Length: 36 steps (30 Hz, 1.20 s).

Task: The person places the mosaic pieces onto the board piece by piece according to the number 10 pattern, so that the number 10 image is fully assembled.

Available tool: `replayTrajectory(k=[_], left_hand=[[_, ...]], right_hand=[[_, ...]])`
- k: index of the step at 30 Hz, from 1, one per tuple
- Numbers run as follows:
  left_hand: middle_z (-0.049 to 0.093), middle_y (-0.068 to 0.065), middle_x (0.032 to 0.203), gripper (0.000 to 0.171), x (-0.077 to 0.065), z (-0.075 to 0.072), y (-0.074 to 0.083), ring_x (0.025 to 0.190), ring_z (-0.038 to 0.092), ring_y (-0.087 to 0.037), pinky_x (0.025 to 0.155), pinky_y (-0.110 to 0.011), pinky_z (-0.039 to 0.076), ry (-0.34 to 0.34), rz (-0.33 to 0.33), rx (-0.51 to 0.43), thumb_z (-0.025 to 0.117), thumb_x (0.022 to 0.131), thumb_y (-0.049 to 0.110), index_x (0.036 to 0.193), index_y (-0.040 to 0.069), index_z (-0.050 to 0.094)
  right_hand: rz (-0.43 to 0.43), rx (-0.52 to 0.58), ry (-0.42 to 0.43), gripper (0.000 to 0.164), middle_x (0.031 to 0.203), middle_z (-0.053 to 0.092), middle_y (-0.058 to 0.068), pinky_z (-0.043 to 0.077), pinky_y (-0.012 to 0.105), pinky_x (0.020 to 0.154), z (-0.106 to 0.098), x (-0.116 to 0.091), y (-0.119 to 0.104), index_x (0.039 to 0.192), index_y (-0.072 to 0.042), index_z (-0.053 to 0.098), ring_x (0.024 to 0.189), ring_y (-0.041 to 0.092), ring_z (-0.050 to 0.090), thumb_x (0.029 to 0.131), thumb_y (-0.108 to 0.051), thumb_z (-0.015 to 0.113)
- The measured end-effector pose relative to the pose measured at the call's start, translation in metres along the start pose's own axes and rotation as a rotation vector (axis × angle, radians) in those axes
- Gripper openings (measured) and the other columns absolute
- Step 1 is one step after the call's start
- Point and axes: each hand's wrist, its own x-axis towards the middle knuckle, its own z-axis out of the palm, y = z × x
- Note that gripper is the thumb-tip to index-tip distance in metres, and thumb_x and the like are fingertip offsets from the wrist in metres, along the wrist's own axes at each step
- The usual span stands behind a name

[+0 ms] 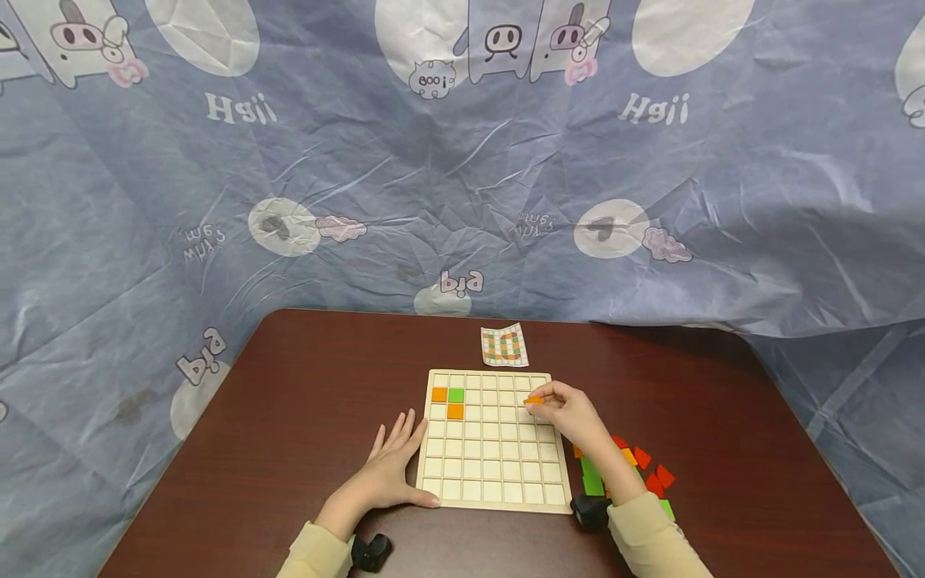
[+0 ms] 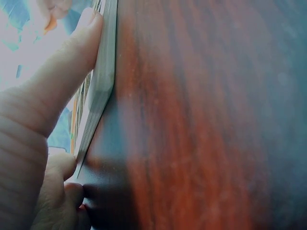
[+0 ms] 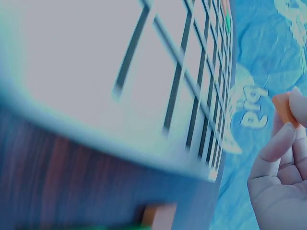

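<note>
A pale wooden grid board (image 1: pixel 491 441) lies on the table. In its upper left cells sit two orange square tiles (image 1: pixel 439 394) and a green square tile (image 1: pixel 456 395). My right hand (image 1: pixel 571 411) pinches an orange tile (image 1: pixel 535 400) between thumb and fingertips, over the board's right columns. The right wrist view shows the same orange tile (image 3: pixel 286 109) in the fingers. My left hand (image 1: pixel 390 470) lies at the board's left edge, fingers spread, thumb on the lower left corner. In the left wrist view the thumb (image 2: pixel 72 57) rests along the board's rim.
Loose red, green and orange pieces (image 1: pixel 592 478) are piled right of the board, partly under my right forearm. Behind the board lies a creased paper card (image 1: pixel 504 345) with a coloured grid pattern. A blue printed cloth (image 1: pixel 433 177) hangs behind the brown table (image 1: pixel 325 369).
</note>
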Motion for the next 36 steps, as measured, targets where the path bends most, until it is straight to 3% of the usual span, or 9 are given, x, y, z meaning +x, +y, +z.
replayTrajectory(k=[11, 19, 31, 36], left_hand=[[0.005, -0.019, 0.165, 0.126, 0.000, 0.000, 0.000, 0.154, 0.001, -0.035, 0.120, -0.060, -0.003, -0.010, 0.002, -0.019, 0.086, 0.063, 0.058, 0.158, 0.008, 0.020], [0.005, -0.019, 0.165, 0.127, 0.000, -0.001, -0.001, 0.154, 0.001, -0.035, 0.121, -0.060, -0.003, -0.009, -0.010, -0.016, 0.086, 0.062, 0.059, 0.158, 0.008, 0.021], [0.008, -0.022, 0.164, 0.125, -0.001, -0.002, 0.001, 0.153, 0.003, -0.038, 0.120, -0.061, -0.001, -0.002, 0.007, -0.004, 0.087, 0.063, 0.055, 0.157, 0.004, 0.022], [0.009, -0.023, 0.164, 0.126, 0.000, -0.003, 0.002, 0.153, 0.003, -0.037, 0.120, -0.062, 0.000, -0.001, 0.001, 0.014, 0.087, 0.063, 0.057, 0.157, 0.005, 0.021]], right_hand=[[0.012, 0.076, -0.032, 0.016, 0.088, 0.070, 0.006, 0.058, 0.036, 0.073, 0.047, 0.010, -0.022, 0.101, -0.003, 0.068, 0.080, 0.027, 0.067, 0.088, -0.011, 0.072], [-0.011, 0.061, -0.063, 0.016, 0.085, 0.066, 0.006, 0.053, 0.032, 0.065, 0.080, 0.013, -0.027, 0.099, -0.005, 0.066, 0.071, 0.022, 0.064, 0.087, -0.011, 0.074], [-0.155, -0.198, -0.083, 0.015, 0.077, 0.066, 0.000, 0.046, 0.023, 0.059, 0.106, 0.006, -0.026, 0.094, -0.007, 0.065, 0.063, 0.009, 0.056, 0.085, -0.013, 0.076], [-0.192, -0.253, -0.073, 0.012, 0.076, 0.066, 0.000, 0.047, 0.023, 0.059, 0.109, 0.005, -0.025, 0.087, -0.008, 0.065, 0.065, 0.008, 0.057, 0.085, -0.013, 0.076]])
